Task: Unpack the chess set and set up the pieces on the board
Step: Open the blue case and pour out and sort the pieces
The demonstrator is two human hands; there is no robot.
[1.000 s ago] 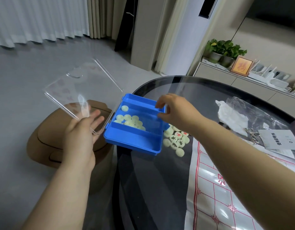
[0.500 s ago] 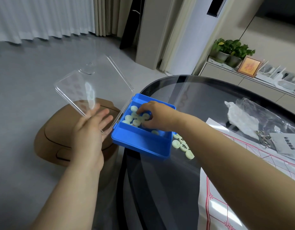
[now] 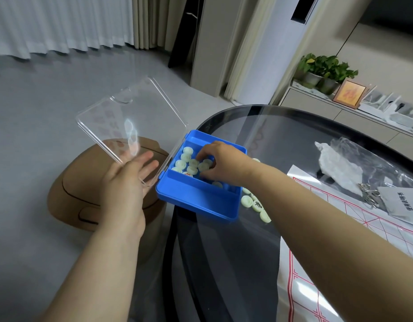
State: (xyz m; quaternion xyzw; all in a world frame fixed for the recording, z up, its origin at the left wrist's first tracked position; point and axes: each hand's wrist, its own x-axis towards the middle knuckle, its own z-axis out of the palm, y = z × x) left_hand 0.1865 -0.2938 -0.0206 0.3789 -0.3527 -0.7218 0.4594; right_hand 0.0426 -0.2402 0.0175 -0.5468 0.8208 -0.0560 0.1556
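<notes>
A blue plastic box sits at the left edge of the dark glass table, partly overhanging it. Its clear hinged lid stands open to the left. My left hand lies flat under the lid with straight fingers, propping it up. My right hand reaches into the box, fingers curled over several pale green round chess pieces. Several more pieces lie on the glass just right of the box. The white board sheet with red lines is spread at the right.
A brown rounded stool stands on the floor under the lid. A crumpled clear plastic bag, a metal ring puzzle and a printed leaflet lie on the table's far right. A sideboard with plants is beyond.
My right hand has moved from the box's far rim down into the compartment onto the pieces. The left hand keeps propping the lid.
</notes>
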